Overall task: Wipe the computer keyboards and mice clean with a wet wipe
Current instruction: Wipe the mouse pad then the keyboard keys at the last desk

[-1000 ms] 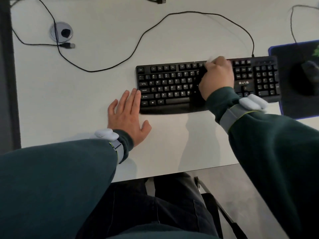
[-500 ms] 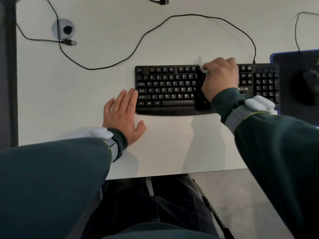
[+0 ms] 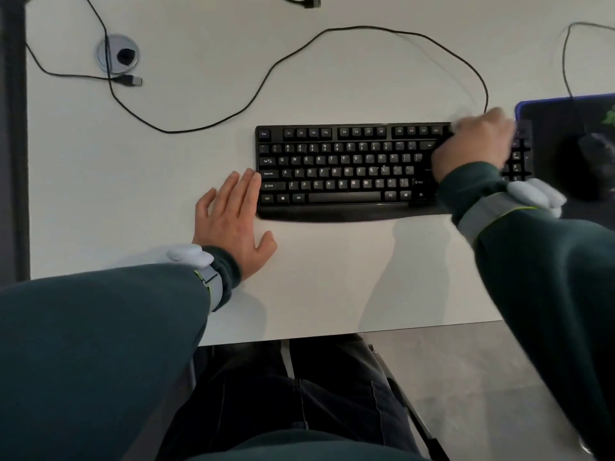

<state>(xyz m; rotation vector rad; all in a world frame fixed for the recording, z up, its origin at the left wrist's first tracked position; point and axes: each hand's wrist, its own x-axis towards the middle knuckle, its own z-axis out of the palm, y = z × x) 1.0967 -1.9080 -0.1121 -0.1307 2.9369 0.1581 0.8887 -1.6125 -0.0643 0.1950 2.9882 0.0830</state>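
White desk (image 3: 332, 277) fills the upper view. Round cable grommet (image 3: 123, 56) at 10 o'clock. USB plug (image 3: 133, 81) lies just beside it, at its 5 o'clock. Second plug (image 3: 311, 1) at 12 o'clock, on the top edge. Dark, blue-edged mouse pad (image 3: 559, 121) at 3 o'clock. Grey floor (image 3: 466, 377) at 5 o'clock.

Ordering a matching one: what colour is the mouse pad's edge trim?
Blue, round a black pad; the head view shows it best.
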